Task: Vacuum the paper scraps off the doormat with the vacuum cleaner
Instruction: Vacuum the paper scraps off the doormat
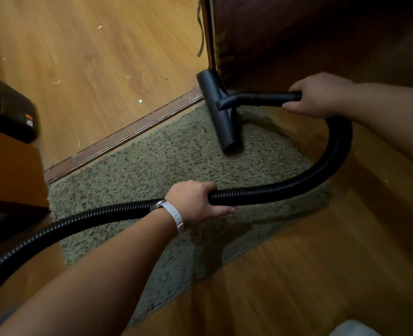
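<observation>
Black nozzle (pixel 218 112) on doormat (pixel 152 170); R hand (pixel 317 95) grips wand, L hand (pixel 195 202) hose, apparently.

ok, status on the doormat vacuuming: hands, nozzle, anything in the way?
Right hand grips the wand; left hand grips the hose. Nozzle down on the doormat, far corner by the door. No scraps visible on mat; hose loops across it.

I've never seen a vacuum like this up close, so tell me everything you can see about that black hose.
The black hose is a ribbed, flexible tube that looks like plastic. It enters from the lower left, crosses the shaggy doormat, loops round to the right and joins a smooth rigid tube carrying the T-shaped nozzle, which rests on the mat's far end. The left hand grips it mid-length; the right hand holds the end by the rigid tube.
</observation>
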Demonstrator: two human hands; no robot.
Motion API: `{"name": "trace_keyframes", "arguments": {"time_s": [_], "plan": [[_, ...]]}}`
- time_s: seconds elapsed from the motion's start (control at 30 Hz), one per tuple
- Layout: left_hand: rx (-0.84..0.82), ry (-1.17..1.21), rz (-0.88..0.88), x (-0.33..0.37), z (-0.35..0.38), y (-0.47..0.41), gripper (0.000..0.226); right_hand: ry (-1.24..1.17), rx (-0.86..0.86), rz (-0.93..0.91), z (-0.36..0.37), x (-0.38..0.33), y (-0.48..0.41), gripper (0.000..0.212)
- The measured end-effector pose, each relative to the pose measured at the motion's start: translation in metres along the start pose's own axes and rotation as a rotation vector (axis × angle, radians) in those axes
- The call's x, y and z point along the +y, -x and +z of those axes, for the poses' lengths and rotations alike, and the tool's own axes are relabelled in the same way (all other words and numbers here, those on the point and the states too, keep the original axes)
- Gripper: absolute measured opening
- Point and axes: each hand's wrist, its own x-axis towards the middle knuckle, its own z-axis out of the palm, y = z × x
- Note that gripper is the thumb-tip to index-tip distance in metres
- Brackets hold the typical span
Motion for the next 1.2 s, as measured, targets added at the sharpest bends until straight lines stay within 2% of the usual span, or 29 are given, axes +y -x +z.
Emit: {"name": "trace_keyframes", "arguments": {"time_s": [0.27,0.5,0.67,0.87,1.1,1.2], "plan": [[0.021,0.072,-0.119,-0.002,-0.008,-0.023,0.062,0.164,0.061,0.025,-0.013,-0.005,-0.039,0.036],[0.052,0.091,-0.165,-0.008,-0.017,-0.047,0.064,0.078,-0.018,0.061,-0.015,0.013,-0.076,0.050],[0.061,0.090,-0.184,-0.013,-0.021,-0.062,0.061,-0.040,-0.092,0.070,-0.011,0.017,-0.103,0.050],[0.052,0.103,-0.190,-0.019,-0.019,-0.068,0.058,-0.065,-0.101,0.049,-0.009,0.010,-0.123,0.051],[0.037,0.040,-0.168,-0.024,-0.019,-0.064,0.064,-0.111,-0.080,-0.029,0.011,0.011,-0.117,0.051],[0.034,0.028,-0.142,-0.021,-0.015,-0.065,0.062,-0.124,-0.106,-0.079,0.019,0.016,-0.106,0.044]]}}
